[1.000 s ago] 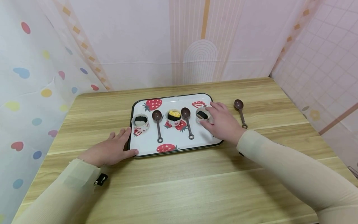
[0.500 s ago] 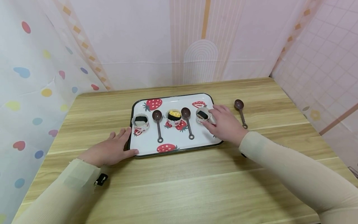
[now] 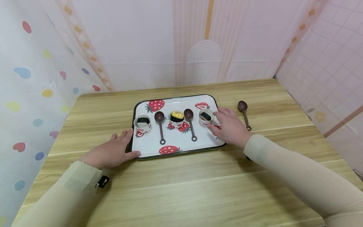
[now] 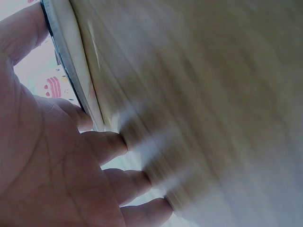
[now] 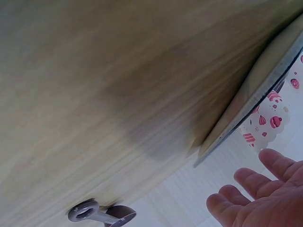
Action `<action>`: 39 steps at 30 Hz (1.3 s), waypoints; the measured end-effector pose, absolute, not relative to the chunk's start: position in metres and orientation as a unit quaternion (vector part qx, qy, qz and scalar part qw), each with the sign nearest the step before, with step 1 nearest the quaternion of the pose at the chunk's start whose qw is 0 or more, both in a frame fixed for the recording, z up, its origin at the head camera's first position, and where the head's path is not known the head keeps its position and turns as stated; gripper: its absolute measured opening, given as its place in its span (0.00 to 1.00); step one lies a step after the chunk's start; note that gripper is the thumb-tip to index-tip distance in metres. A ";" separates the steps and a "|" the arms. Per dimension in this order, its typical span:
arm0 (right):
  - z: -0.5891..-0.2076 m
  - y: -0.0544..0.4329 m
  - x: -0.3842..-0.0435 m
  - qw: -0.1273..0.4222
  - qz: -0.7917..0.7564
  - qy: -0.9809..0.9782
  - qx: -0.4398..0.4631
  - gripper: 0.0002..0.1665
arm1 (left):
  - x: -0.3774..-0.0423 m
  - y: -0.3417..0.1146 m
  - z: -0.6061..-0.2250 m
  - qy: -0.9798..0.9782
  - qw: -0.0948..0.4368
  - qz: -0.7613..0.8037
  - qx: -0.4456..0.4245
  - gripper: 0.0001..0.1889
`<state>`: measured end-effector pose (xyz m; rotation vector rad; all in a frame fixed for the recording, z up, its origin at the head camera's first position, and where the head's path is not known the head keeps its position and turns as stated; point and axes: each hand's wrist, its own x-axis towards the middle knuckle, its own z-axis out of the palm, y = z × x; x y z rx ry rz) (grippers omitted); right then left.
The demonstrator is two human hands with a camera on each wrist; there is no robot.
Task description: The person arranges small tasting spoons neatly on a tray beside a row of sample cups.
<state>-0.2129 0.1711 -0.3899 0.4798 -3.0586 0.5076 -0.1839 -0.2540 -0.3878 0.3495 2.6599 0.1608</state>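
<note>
A wood-grain table (image 3: pixel 181 189) bears a tray (image 3: pixel 150 147); nearby, a brown spoon (image 3: pixel 245 114).

The layout comprised one table (image 3: pixel 175 189), one tray (image 3: pixel 147 145), three printed cups (image 3: pixel 144 129) (image 3: pixel 177 124) (image 3: pixel 204 122), three brown spoons (image 3: pixel 159 117) (image 3: pixel 188 114) (image 3: pixel 242 106) and two hands (image 3: pixel 110 154) (image 3: pixel 231 127). The cups contained one yellow-topped sushi-like piece (image 3: pixel 177 117) and two black-and-white sushi-like pieces (image 3: pixel 143 121) (image 3: pixel 205 116), three pieces in total.

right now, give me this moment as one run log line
left hand: touching tray; right hand: beside right cup, holding nothing; on tray: three filled cups, two brown spoons; on table, right of tray: third spoon
</note>
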 end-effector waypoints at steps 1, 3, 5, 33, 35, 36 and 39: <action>-0.390 0.171 -0.213 0.001 0.162 -0.975 0.153 0.39 | -0.184 -0.254 -0.388 0.964 0.225 0.059 0.127 0.62; -0.390 0.172 -0.212 -0.001 0.162 -0.975 0.153 0.39 | -0.184 -0.254 -0.388 0.964 0.226 0.059 0.127 0.62; -0.390 0.173 -0.212 -0.004 0.162 -0.975 0.153 0.39 | -0.184 -0.254 -0.388 0.964 0.226 0.059 0.127 0.62; -0.383 0.198 -0.208 -0.008 0.169 -0.975 0.140 0.40 | -0.186 -0.253 -0.388 0.962 0.237 0.055 0.127 0.62; -0.382 0.202 -0.207 -0.010 0.170 -0.976 0.136 0.39 | -0.186 -0.253 -0.388 0.961 0.240 0.053 0.127 0.62; -0.382 0.203 -0.208 -0.011 0.170 -0.976 0.134 0.39 | -0.186 -0.253 -0.388 0.961 0.240 0.052 0.126 0.62; -0.382 0.207 -0.208 -0.013 0.166 -0.978 0.127 0.40 | -0.186 -0.254 -0.388 0.962 0.238 0.051 0.127 0.62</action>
